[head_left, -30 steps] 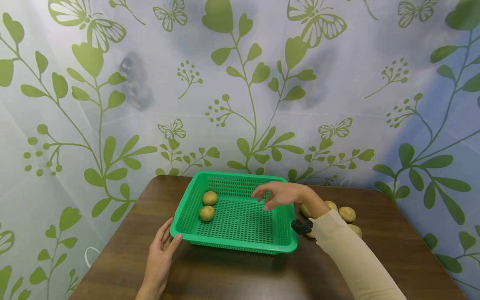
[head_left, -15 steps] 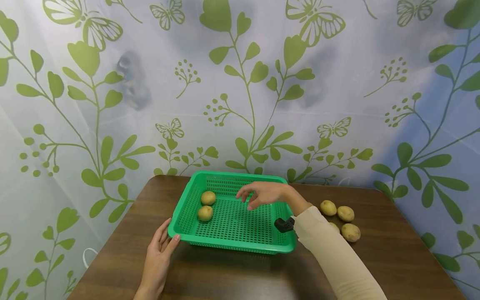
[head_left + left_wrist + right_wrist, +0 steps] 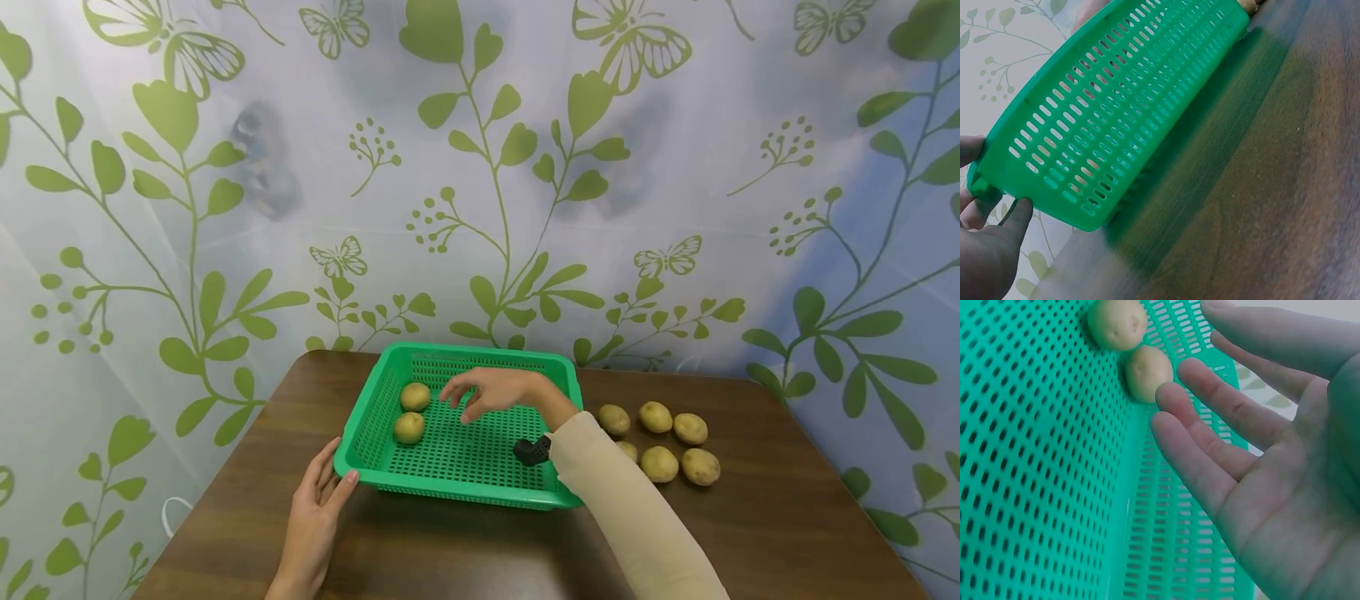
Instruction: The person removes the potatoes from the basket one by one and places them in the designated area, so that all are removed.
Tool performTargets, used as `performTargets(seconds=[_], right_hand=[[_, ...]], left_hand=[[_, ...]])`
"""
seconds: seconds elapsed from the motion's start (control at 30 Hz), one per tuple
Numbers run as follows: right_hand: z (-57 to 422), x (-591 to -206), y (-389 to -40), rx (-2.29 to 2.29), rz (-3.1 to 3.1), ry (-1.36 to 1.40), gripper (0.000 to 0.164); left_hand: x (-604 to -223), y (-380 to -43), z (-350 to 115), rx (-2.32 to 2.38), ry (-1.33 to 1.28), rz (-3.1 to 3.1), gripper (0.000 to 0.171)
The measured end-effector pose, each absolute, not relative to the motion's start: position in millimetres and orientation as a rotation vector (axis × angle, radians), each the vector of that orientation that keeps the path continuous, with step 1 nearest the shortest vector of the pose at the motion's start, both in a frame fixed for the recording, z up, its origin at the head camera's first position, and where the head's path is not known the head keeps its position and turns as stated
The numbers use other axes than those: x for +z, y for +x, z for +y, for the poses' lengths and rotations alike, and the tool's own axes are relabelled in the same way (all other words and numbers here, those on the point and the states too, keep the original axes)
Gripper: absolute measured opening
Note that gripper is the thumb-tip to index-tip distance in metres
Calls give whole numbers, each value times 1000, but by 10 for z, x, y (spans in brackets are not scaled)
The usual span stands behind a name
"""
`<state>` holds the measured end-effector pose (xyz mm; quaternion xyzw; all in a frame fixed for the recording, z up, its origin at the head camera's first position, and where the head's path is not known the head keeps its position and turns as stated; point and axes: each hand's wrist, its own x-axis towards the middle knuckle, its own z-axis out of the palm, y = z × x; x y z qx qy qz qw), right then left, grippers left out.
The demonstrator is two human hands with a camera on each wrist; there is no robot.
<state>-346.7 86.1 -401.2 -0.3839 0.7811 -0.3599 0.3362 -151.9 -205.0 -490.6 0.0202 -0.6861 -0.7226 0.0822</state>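
Note:
A green plastic basket [image 3: 457, 493] with slotted walls stands on the table. Two potatoes, a rear potato [image 3: 415, 397] and a front potato [image 3: 409, 427], lie inside it along the left wall. My left hand [image 3: 313, 508] grips the basket's front left corner; in the left wrist view its thumb and fingers [image 3: 1017, 220] pinch the rim. Above the basket floor hovers my right hand [image 3: 491, 390], holding nothing, its fingers loosely bent toward the two potatoes. The right wrist view shows the bare palm [image 3: 1291, 487] and spread fingers, apart from both potatoes.
Several potatoes [image 3: 659, 464] lie on the brown wooden table [image 3: 780, 500] right of the basket, one partly hidden by the right sleeve [image 3: 622, 500]. A black wrist device [image 3: 532, 451] sits by the right cuff. Behind the table hangs a leaf-patterned curtain [image 3: 675, 183].
My right hand has moved left across the basket toward the two potatoes, uncovering more potatoes on the right. The left hand keeps its hold on the basket corner.

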Motion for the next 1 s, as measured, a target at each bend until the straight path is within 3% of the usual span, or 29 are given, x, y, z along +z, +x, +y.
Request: performTargets(seconds=[1.0], right_hand=[[129,-4404,-3648,-788,2045,-1169,52]], left_hand=[[-4906,-1543,-2051,-2161,47,-2048,62]])
